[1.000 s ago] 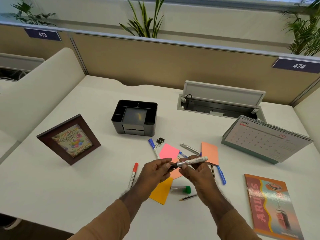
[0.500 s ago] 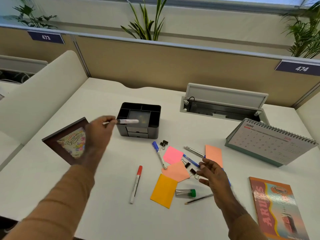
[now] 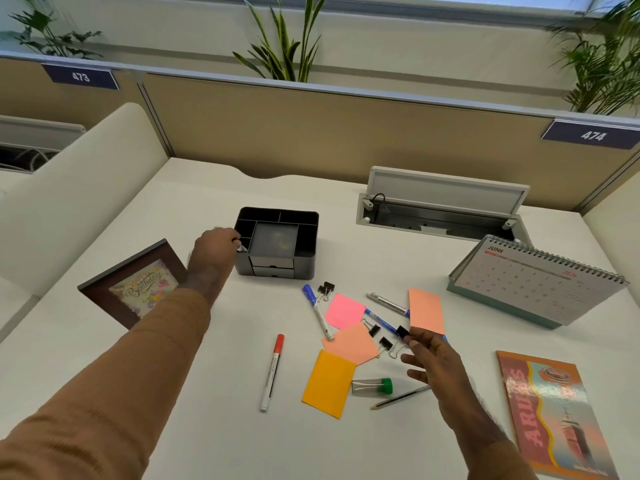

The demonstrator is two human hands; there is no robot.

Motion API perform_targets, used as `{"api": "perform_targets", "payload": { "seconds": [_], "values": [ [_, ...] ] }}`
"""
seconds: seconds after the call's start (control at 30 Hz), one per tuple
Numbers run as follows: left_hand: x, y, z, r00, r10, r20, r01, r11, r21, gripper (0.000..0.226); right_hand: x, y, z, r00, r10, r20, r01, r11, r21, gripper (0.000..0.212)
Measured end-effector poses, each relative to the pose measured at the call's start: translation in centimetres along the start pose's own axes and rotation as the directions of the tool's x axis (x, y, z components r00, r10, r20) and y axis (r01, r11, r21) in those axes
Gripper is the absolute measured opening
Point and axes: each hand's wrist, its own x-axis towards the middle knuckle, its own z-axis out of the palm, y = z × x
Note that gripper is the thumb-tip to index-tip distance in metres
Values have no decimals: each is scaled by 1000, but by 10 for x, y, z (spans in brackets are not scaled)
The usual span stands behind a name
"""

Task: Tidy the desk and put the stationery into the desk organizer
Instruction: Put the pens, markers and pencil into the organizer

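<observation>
The black desk organizer (image 3: 308, 233) stands mid-desk. My left hand (image 3: 214, 249) is at its left edge, fingers closed on a white marker (image 3: 241, 247) whose end shows over the front-left compartment. My right hand (image 3: 429, 355) hovers with fingers spread over the loose stationery, its fingertips at a black binder clip (image 3: 401, 331). Loose on the desk lie a red-capped marker (image 3: 272, 372), a blue-capped marker (image 3: 317, 311), a blue pen (image 3: 381, 320), a silver pen (image 3: 386, 302), a pencil (image 3: 400, 397), a green-capped tube (image 3: 372, 387), more binder clips (image 3: 325, 289) and pink, peach and orange sticky notes (image 3: 327, 382).
A framed birthday card (image 3: 138, 285) leans at the left behind my forearm. A desk calendar (image 3: 533, 282) stands at the right, a colourful booklet (image 3: 557, 414) lies front right, and an open cable hatch (image 3: 440, 209) sits behind. Partition walls close the back and left.
My left hand carried the white marker from the middle of the desk to the organizer's left side and lowered it in. My right hand let go of it and moved over the binder clips.
</observation>
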Motion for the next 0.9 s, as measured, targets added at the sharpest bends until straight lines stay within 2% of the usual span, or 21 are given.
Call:
{"api": "perform_targets", "payload": {
  "seconds": [0.13, 0.23, 0.33, 0.43, 0.5, 0.57, 0.63, 0.73, 0.8, 0.9],
  "values": [
    [4, 2, 15, 996, -11, 92, 9, 1000, 23, 22, -1, 5, 5, 999, 5, 37, -2, 997, -76, 20],
    [5, 1, 22, 996, -18, 86, 18, 1000, -1, 24, -2, 7, 13, 997, 6, 74, 4, 990, -138, 21],
    [-5, 1, 24, 999, -9, -40, 5, 995, -95, 29, -1, 10, 19, 996, -4, 86, 17, 987, -157, 19],
    [-26, 8, 26, 944, 167, -283, -212, 968, -133, 26, 3, 15, 20, 996, -64, 69, 81, 958, -275, 19],
    [-50, 14, 34, 917, 253, -307, -305, 943, -136, 24, 4, 19, 20, 988, -131, 86, 156, 890, -429, 22],
    [-79, 17, 53, 956, 231, -183, -264, 947, -183, 23, 4, 23, 20, 975, -180, 127, 220, 811, -542, 24],
    [-106, 16, 77, 989, 135, 53, -119, 965, -235, 22, 3, 24, 23, 967, -192, 171, 256, 751, -609, 25],
    [-131, 11, 104, 939, 0, 344, 73, 977, -199, 32, 2, 25, 30, 948, -209, 238, 316, 663, -678, 25],
    [-137, 12, 112, 904, -57, 424, 113, 988, -108, 40, 2, 27, 34, 938, -217, 269, 346, 628, -697, 26],
    [-138, 17, 116, 898, -103, 429, 131, 991, -35, 42, 3, 28, 40, 929, -213, 302, 368, 607, -705, 27]
  ]
}}
